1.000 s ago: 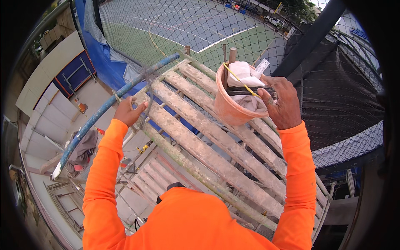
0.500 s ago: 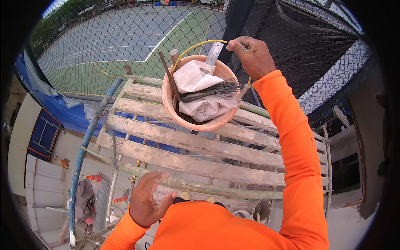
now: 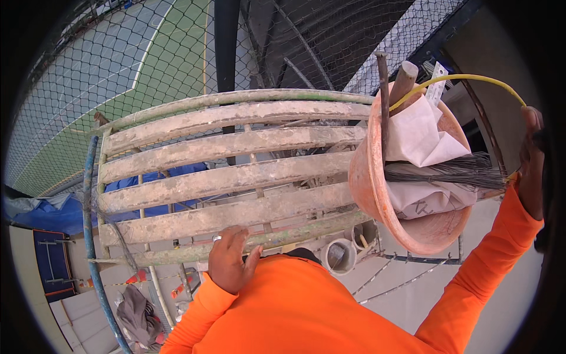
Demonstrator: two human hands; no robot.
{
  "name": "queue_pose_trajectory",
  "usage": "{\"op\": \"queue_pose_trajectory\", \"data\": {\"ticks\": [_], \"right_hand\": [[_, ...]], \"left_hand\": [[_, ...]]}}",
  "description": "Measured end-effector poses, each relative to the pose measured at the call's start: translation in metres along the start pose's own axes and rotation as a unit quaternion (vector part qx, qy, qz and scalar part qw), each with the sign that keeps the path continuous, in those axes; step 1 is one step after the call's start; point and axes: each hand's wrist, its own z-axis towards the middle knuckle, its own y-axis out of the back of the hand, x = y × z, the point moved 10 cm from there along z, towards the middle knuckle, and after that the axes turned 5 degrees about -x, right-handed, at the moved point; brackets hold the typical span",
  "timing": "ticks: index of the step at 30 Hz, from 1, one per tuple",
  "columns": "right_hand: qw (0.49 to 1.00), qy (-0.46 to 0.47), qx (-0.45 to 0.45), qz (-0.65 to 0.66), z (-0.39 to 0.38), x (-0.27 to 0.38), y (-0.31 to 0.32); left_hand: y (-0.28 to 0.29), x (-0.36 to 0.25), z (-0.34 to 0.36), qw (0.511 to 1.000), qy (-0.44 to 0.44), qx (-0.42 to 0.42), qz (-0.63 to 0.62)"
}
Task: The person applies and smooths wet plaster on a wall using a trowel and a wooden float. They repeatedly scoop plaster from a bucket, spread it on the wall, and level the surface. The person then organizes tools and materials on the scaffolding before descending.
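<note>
Right hand (image 3: pixel 532 168) outstretched, left hand (image 3: pixel 230 261) low

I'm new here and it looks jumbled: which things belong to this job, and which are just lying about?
Seem part of the job:
orange bucket
yellow handle, in the right hand
white bag, wires and ruler, in the bucket

Seem just lying about:
white pail
grey cloth
blue sheet

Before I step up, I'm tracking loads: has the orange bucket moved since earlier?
Yes: the orange bucket moved right along the slatted platform, away from the blue pole.
</note>
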Motion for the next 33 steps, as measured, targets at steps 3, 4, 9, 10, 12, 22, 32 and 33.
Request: {"op": "queue_pose_trajectory", "data": {"ticks": [3,4,9,10,12,22,32,33], "right_hand": [[0.993,-0.042,-0.061,-0.092,-0.06,-0.025,0.068],[0.988,-0.06,-0.075,-0.119,-0.08,-0.035,0.085],[0.96,-0.169,-0.095,-0.203,-0.184,-0.105,0.121],[0.961,-0.155,-0.085,-0.213,-0.203,-0.115,0.115],[0.948,-0.223,-0.08,-0.214,-0.252,-0.151,0.105],[0.87,-0.473,0.102,-0.096,-0.492,-0.302,-0.059],[0.806,-0.525,0.254,0.1,-0.659,-0.38,-0.307],[0.803,-0.523,0.27,0.098,-0.674,-0.393,-0.335]], "left_hand": [[-0.024,0.003,0.014,0.999,-0.016,0.031,0.016],[-0.033,0.003,0.018,0.999,-0.02,0.041,0.021],[-0.082,-0.012,0.033,0.994,-0.064,0.086,0.031],[-0.093,-0.016,0.035,0.992,-0.07,0.095,0.041],[-0.112,-0.025,0.036,0.988,-0.081,0.111,0.069],[-0.25,-0.096,0.041,0.946,-0.16,0.235,0.157],[-0.328,-0.105,0.031,0.891,-0.233,0.228,0.316],[-0.329,-0.105,0.031,0.889,-0.239,0.221,0.321]]}}
